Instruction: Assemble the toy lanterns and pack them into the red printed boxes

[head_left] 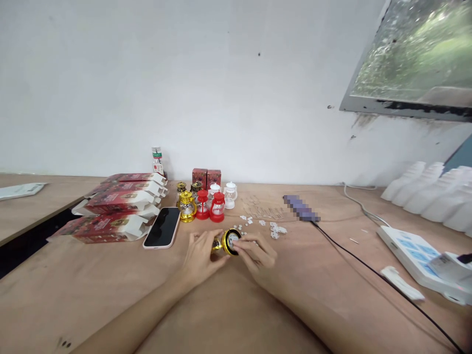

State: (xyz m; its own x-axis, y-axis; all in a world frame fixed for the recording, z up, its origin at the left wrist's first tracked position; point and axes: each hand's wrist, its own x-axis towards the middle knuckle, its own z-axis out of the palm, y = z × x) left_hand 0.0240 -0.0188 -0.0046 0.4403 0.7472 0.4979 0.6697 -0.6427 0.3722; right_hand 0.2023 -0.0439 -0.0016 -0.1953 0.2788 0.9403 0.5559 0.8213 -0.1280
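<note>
A small gold lantern [227, 242] lies on its side on the wooden table [236, 314], its round base turned toward me. My left hand [201, 258] is closed around its body from the left. The fingers of my right hand [258, 255] pinch at the lantern's base from the right. Just behind stand several little lanterns: gold [187, 206], red [217, 207] and white [230, 194]. Small white bits [275, 230] are scattered to the right of my hands.
A phone [162, 227] lies face up left of my hands, beside a stack of red flat boxes [118, 206]. Two red boxes [206, 178] and a bottle [158, 162] stand by the wall. A black cable [368, 268] runs right, near a white device [416, 255].
</note>
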